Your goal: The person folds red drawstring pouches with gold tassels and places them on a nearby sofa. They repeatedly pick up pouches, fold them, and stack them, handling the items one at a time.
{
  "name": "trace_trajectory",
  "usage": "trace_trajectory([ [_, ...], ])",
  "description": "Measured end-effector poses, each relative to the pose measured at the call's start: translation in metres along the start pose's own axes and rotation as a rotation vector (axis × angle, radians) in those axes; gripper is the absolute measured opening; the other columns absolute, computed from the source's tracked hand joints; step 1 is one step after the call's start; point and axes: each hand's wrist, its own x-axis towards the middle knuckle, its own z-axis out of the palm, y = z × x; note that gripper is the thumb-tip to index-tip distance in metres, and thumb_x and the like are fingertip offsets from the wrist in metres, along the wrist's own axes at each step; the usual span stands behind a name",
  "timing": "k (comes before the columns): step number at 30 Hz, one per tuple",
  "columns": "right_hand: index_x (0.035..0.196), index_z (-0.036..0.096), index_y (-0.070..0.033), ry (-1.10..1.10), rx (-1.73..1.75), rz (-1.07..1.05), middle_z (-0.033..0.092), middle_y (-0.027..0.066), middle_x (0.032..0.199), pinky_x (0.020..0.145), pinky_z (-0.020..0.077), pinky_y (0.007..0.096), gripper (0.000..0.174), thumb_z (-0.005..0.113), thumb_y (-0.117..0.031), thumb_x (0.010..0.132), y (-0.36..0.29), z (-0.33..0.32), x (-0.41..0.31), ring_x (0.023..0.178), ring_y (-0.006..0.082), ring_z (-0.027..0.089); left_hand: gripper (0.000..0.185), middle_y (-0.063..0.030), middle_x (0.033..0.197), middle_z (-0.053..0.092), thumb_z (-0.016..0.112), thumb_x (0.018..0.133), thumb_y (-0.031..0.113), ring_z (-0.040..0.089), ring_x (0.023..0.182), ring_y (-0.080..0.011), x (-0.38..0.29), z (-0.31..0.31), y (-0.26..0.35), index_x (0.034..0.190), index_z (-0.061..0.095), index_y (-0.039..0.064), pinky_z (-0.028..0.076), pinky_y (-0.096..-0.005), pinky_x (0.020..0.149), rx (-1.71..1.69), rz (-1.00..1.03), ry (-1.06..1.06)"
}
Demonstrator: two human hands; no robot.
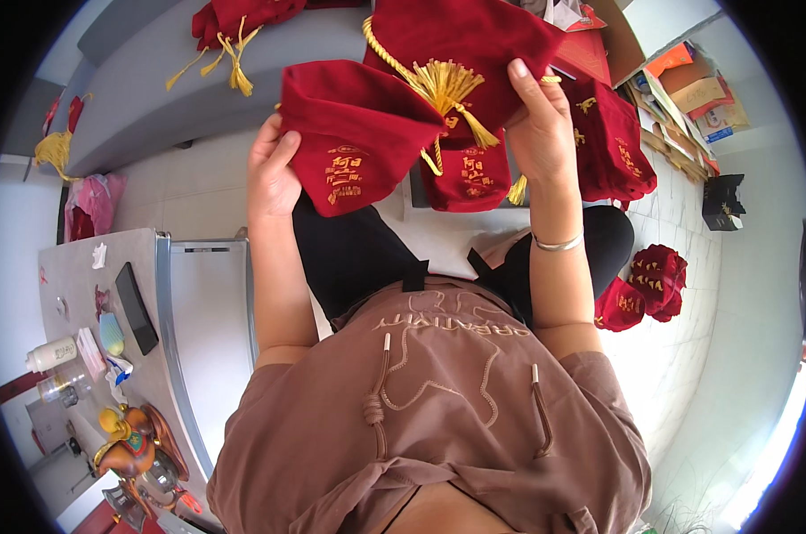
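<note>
My left hand [272,167] pinches the left side of a dark red velvet pouch [369,147] with gold print, its wide mouth facing up. A second red velvet pouch [469,33], edged with gold rope cord, is gripped at its right side by my right hand [541,123]. From it a fanned gold tassel [448,83] hangs against the first pouch's upper right corner. Part of the cord shows by my right fingers. Below, between my hands, lies another printed red pouch [471,177]; its upper part is hidden behind the held ones.
More red pouches lie at right [616,147], on the floor [658,280] and on the grey sofa [296,50]. Flattened cardboard [670,133] and a black box [722,201] stand along the right wall. A table [136,253] at left bears a phone [136,307], a bottle and a teapot-like ornament.
</note>
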Motion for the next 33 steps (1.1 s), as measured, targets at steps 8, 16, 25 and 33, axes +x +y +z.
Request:
trace_trajectory([
  [8,0.099,0.065,-0.009,0.000,-0.058,-0.132,0.068,-0.0011,0.093,0.074,0.0486,0.0216,0.007,0.061,-0.010,0.093,-0.022,-0.011,0.003,0.085,0.0066,0.062,0.040,-0.0110,0.123,0.059,0.058,0.092,0.013,0.056,0.115,-0.0255,-0.006,0.012,0.020,0.131,0.049,0.007,0.040,-0.0431,0.106,-0.359,0.151,-0.134],
  [16,0.110,0.065,-0.005,-0.016,-0.543,-0.297,0.067,-0.0044,0.094,0.075,0.0464,0.0192,0.020,0.064,-0.013,0.092,-0.032,0.009,0.004,0.085,0.0009,0.055,0.018,0.0019,0.083,0.056,0.048,0.095,0.029,0.051,0.076,-0.0136,0.014,0.019,0.018,0.087,0.049,0.013,0.040,-0.0270,0.071,-0.624,0.004,-0.376],
  [25,0.108,0.065,-0.003,0.009,-0.642,-0.328,0.065,-0.0039,0.085,0.070,0.0455,0.0192,0.019,0.064,-0.015,0.093,-0.013,0.026,0.006,0.079,0.0011,0.052,0.028,-0.0124,0.110,0.064,0.057,0.094,0.026,0.062,0.099,-0.0239,-0.009,0.051,0.007,0.112,0.059,0.005,0.052,-0.0383,0.087,-0.281,0.064,0.059],
  [33,0.111,0.063,-0.001,-0.142,-0.861,-0.442,0.067,0.0063,0.096,0.080,0.0478,0.0242,0.023,0.064,-0.004,0.089,0.012,0.038,-0.017,0.088,0.0122,0.062,0.024,-0.0091,0.109,0.065,0.062,0.091,0.013,0.064,0.096,-0.0208,0.012,0.062,-0.024,0.113,0.059,0.003,0.053,-0.0360,0.086,-0.305,-0.142,0.117],
])
